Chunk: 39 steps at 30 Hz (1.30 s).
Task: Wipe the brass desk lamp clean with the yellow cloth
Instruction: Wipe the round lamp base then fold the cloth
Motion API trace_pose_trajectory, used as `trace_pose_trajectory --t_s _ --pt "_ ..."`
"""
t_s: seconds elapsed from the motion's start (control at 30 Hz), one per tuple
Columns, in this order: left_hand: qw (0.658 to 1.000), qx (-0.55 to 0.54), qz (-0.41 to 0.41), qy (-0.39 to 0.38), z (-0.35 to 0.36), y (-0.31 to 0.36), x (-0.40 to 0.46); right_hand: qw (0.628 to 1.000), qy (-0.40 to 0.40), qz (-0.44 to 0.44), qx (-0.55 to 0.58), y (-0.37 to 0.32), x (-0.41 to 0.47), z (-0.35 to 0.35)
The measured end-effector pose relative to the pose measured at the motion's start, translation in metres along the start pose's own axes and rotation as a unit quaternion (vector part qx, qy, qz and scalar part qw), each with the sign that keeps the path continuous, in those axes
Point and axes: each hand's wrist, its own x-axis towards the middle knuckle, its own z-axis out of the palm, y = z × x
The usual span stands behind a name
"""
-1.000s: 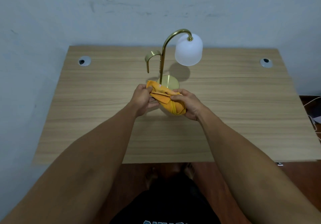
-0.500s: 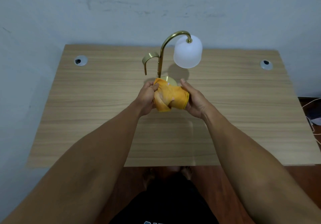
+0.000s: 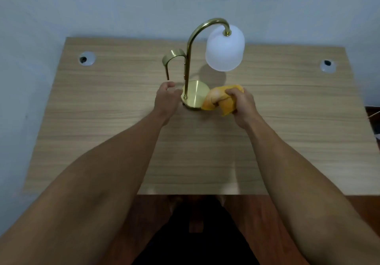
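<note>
A brass desk lamp (image 3: 188,63) stands at the middle back of the wooden desk, with a round brass base (image 3: 195,94), a curved stem, a small side hook and a white shade (image 3: 225,48) hanging to the right. My right hand (image 3: 240,102) grips the bunched yellow cloth (image 3: 218,98), which touches the right edge of the base. My left hand (image 3: 167,98) is at the left edge of the base with fingers curled and loosely apart, holding nothing; whether it touches the base is unclear.
The wooden desk (image 3: 287,131) stands against a pale wall. Two cable grommets sit in its back corners, a left grommet (image 3: 87,59) and a right grommet (image 3: 327,65). My legs and the brown floor show below the front edge.
Both hands held the cloth in front of the base before. My left hand has let go and moved left of the base; my right hand carried the cloth to the base's right side.
</note>
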Motion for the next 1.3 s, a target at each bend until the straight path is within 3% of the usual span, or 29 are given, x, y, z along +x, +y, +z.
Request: trace_pose_trajectory --t_s 0.1,0.2,0.33,0.43,0.7,0.77,0.93,1.03,1.1,1.23,1.3 --pt "0.994 0.069 0.075 -0.036 0.003 0.006 0.006 0.987 0.044 -0.096 -0.125 -0.005 0.02 0.014" --pt "0.982 0.101 0.148 -0.056 0.009 0.008 0.01 0.946 0.008 -0.146 -0.288 0.012 0.025 0.037" --pt "0.968 0.167 0.186 -0.034 0.008 0.007 0.014 0.804 -0.044 -0.325 -0.495 0.049 -0.001 0.06" --pt "0.966 0.181 0.18 -0.05 0.005 0.008 0.018 0.731 -0.058 -0.422 -0.533 0.08 -0.005 0.066" --pt "0.952 0.235 0.185 -0.06 0.002 0.015 0.018 0.584 -0.102 -0.464 -0.658 0.093 -0.003 0.075" --pt "0.944 0.255 0.2 -0.059 0.001 0.017 0.018 0.567 -0.116 -0.486 -0.655 0.096 0.002 0.069" --pt "0.933 0.27 0.22 -0.085 0.001 0.022 0.019 0.584 -0.117 -0.528 -0.605 0.091 0.005 0.041" --pt "0.937 0.268 0.207 -0.089 0.0 0.022 0.02 0.589 -0.06 -0.551 -0.587 0.084 0.014 0.02" --pt "0.935 0.27 0.207 -0.099 0.0 0.023 0.021 0.645 -0.017 -0.509 -0.57 0.079 0.017 0.006" --pt "0.928 0.283 0.217 -0.106 -0.001 0.022 0.019 0.832 0.115 -0.313 -0.444 0.057 0.013 -0.006" --pt "0.928 0.283 0.223 -0.09 0.002 0.018 0.018 0.884 0.137 -0.264 -0.361 0.041 0.008 0.002"
